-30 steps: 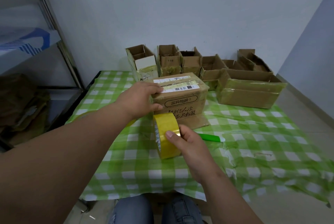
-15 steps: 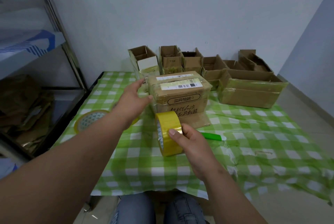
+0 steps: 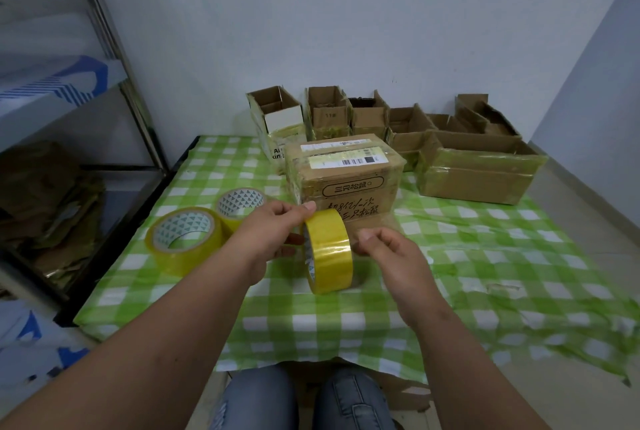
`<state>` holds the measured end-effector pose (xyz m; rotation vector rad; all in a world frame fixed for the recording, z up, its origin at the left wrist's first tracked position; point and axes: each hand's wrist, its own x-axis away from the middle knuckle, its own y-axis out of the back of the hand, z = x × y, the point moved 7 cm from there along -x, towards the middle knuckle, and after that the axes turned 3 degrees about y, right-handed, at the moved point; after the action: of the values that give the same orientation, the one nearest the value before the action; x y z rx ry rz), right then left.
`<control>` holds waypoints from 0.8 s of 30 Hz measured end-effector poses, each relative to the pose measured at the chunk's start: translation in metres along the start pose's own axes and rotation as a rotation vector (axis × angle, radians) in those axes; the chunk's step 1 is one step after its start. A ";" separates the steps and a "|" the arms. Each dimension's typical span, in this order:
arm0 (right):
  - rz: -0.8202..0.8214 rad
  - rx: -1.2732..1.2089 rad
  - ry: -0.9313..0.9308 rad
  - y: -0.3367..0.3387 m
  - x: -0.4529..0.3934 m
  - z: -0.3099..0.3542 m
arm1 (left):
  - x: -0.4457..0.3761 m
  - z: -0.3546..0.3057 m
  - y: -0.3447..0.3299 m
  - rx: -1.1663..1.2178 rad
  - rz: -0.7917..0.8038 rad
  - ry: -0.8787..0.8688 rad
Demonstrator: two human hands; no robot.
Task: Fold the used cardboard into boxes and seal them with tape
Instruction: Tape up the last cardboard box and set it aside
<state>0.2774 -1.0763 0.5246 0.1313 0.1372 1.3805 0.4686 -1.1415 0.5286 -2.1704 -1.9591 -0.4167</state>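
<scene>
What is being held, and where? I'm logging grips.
The yellow tape roll: left hand grips its left rim, right hand its right side.

The left hand (image 3: pixel 273 239) hides part of the far tape roll (image 3: pixel 242 204); the box (image 3: pixel 346 180) covers the white carton's (image 3: pixel 277 124) lettering.

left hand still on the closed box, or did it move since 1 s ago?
Yes. The left hand has come off the closed box, back toward the person, and now grips the yellow tape roll in front of it.
</scene>
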 end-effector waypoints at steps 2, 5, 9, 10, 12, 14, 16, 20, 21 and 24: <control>-0.131 0.433 0.024 0.023 -0.012 -0.005 | 0.002 -0.001 -0.002 0.018 0.008 0.001; -0.032 1.070 -0.014 0.031 -0.021 -0.023 | 0.004 0.001 -0.004 0.081 0.003 0.025; -0.012 1.228 -0.012 0.035 -0.024 -0.028 | 0.008 0.005 -0.006 0.137 -0.003 0.046; -0.027 1.219 -0.016 0.036 -0.025 -0.027 | 0.009 0.007 -0.007 0.139 0.005 0.048; -0.064 1.177 -0.021 0.039 -0.027 -0.025 | 0.011 0.007 -0.009 0.127 0.028 0.035; -0.115 1.063 0.007 0.042 -0.027 -0.017 | 0.011 0.008 -0.009 0.127 0.038 0.028; -0.141 0.918 0.050 0.041 -0.028 -0.005 | 0.010 0.008 -0.009 0.123 0.039 0.024; -0.073 0.600 0.142 0.026 -0.034 0.025 | 0.008 0.008 -0.006 0.083 0.013 0.010; -0.045 0.571 0.164 0.021 -0.037 0.033 | 0.007 0.007 -0.005 0.070 0.003 0.004; 0.042 0.572 0.207 0.007 -0.046 0.048 | 0.007 0.007 -0.004 0.040 -0.017 -0.010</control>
<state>0.2709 -1.1208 0.5742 0.4693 0.7059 1.3628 0.4661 -1.1326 0.5244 -2.1369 -1.9752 -0.3675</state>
